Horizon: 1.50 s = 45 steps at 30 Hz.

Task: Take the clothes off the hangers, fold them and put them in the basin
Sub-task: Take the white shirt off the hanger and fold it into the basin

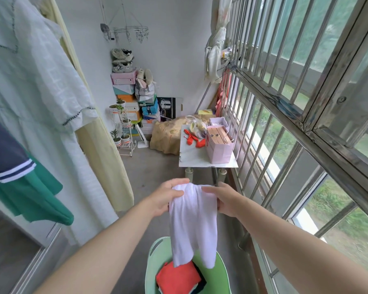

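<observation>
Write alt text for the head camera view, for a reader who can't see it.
A person's left hand and right hand hold a white garment by its top over a green basin that already holds a folded red cloth. A white dress and a green and navy shirt hang at left; a barred window lines the right.

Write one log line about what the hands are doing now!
hands: left hand and right hand grip white garment | garment: hangs above green basin | basin: holds red folded cloth | hanging: white dress, green shirt
</observation>
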### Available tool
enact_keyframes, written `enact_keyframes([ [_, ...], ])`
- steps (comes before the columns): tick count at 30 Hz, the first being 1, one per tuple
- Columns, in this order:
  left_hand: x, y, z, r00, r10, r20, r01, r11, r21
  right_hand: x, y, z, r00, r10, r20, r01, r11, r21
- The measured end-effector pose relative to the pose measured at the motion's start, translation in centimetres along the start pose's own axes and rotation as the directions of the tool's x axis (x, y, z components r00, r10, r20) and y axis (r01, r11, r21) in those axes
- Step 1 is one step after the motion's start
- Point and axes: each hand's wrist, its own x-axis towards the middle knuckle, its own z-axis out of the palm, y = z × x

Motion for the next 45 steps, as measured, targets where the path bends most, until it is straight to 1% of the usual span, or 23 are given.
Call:
enact_keyframes([
  [1,-0.1,-0.2,0.0,1.000,-0.019,-0.003,0.020,0.999,0.051,0.2,0.2,-0.2,0.999,-0.022,0.034,0.023,0.999,-0.038],
  [3,-0.3,-0.3,0.0,0.998,-0.042,-0.049,0.047,0.994,0.103,0.3,0.7,-0.2,0.991,-0.088,0.096,0.105,0.976,-0.192],
  [4,-0.4,-0.3,0.0,0.997,-0.044,-0.058,0.051,0.991,0.121,0.4,1.0,-0.2,0.985,-0.132,0.110,0.158,0.947,-0.281],
  [6,-0.6,-0.3,0.0,0.997,-0.048,-0.053,0.055,0.989,0.137,0.0,1.1,0.0,0.968,-0.229,0.104,0.250,0.834,-0.492],
  [8,-0.6,-0.3,-0.1,0.997,-0.041,-0.060,0.050,0.987,0.154,-0.4,0.8,0.2,0.941,-0.324,0.093,0.299,0.671,-0.678],
  [9,-0.6,-0.4,-0.2,0.996,-0.036,-0.080,0.049,0.985,0.165,-0.8,0.6,0.4,0.930,-0.356,0.088,0.303,0.612,-0.731],
  [10,-0.5,-0.5,-0.3,0.993,-0.034,-0.116,0.054,0.984,0.169,-1.0,0.5,0.5,0.920,-0.383,0.077,0.303,0.575,-0.760],
  [12,-0.3,-0.8,-0.4,0.984,-0.057,-0.167,0.079,0.988,0.130,-1.2,0.5,0.8,0.908,-0.419,0.028,0.286,0.569,-0.771],
  [15,-0.3,-0.8,-0.6,0.978,-0.098,-0.184,0.109,0.993,0.050,-0.6,0.7,0.9,0.918,-0.394,-0.039,0.245,0.645,-0.724],
  [18,-0.8,-0.2,-0.7,0.970,-0.137,-0.202,0.133,0.991,-0.036,0.1,0.8,0.8,0.947,-0.321,0.025,0.248,0.675,-0.695],
  [20,-1.0,0.0,-1.1,0.967,-0.166,-0.194,0.154,0.985,-0.077,0.3,0.8,0.9,0.957,-0.283,0.065,0.240,0.642,-0.729],
  [22,-1.5,0.4,-1.3,0.974,-0.185,-0.134,0.174,0.981,-0.089,0.3,1.1,1.3,0.954,-0.284,0.093,0.247,0.573,-0.781],
  [24,-1.6,0.5,-1.4,0.981,-0.187,-0.058,0.184,0.981,-0.060,0.5,1.4,1.7,0.957,-0.257,0.135,0.258,0.539,-0.802],
  [25,-1.5,0.3,-1.6,0.982,-0.188,-0.037,0.187,0.982,-0.026,0.4,1.6,2.0,0.957,-0.256,0.138,0.254,0.506,-0.824],
  [28,-1.7,-0.2,-1.5,0.985,-0.170,-0.019,0.171,0.975,0.141,0.3,2.3,2.6,0.934,-0.333,0.129,0.267,0.411,-0.871],
  [31,-2.0,-0.8,-2.0,0.979,-0.201,0.035,0.184,0.943,0.278,0.0,2.9,2.9,0.926,-0.357,0.121,0.265,0.388,-0.883],
  [33,-2.3,-1.2,-2.4,0.973,-0.215,0.081,0.172,0.915,0.366,-0.2,3.2,3.0,0.927,-0.360,0.105,0.236,0.343,-0.909],
  [35,-2.6,-1.6,-2.6,0.970,-0.225,0.088,0.162,0.877,0.452,-0.3,3.4,2.9,0.932,-0.349,0.101,0.219,0.317,-0.923],
  [37,-2.5,-2.3,-2.8,0.974,-0.221,0.045,0.157,0.807,0.569,-0.5,3.7,2.6,0.931,-0.345,0.121,0.226,0.285,-0.932],
  [38,-2.3,-2.6,-2.8,0.979,-0.204,0.015,0.148,0.756,0.638,-0.7,3.8,2.6,0.935,-0.332,0.128,0.226,0.276,-0.934],
  [41,-1.8,-3.2,-2.3,0.994,-0.088,-0.066,0.104,0.563,0.820,-1.0,4.0,2.5,0.942,-0.310,0.127,0.216,0.272,-0.938],
  [43,-1.6,-3.8,-2.3,0.995,-0.043,-0.089,0.099,0.418,0.903,-1.2,4.2,2.6,0.954,-0.279,0.112,0.201,0.313,-0.928],
  [45,-1.6,-4.1,-2.4,0.996,-0.023,-0.083,0.086,0.292,0.953,-1.5,4.5,2.9,0.970,-0.212,0.119,0.198,0.404,-0.893],
])
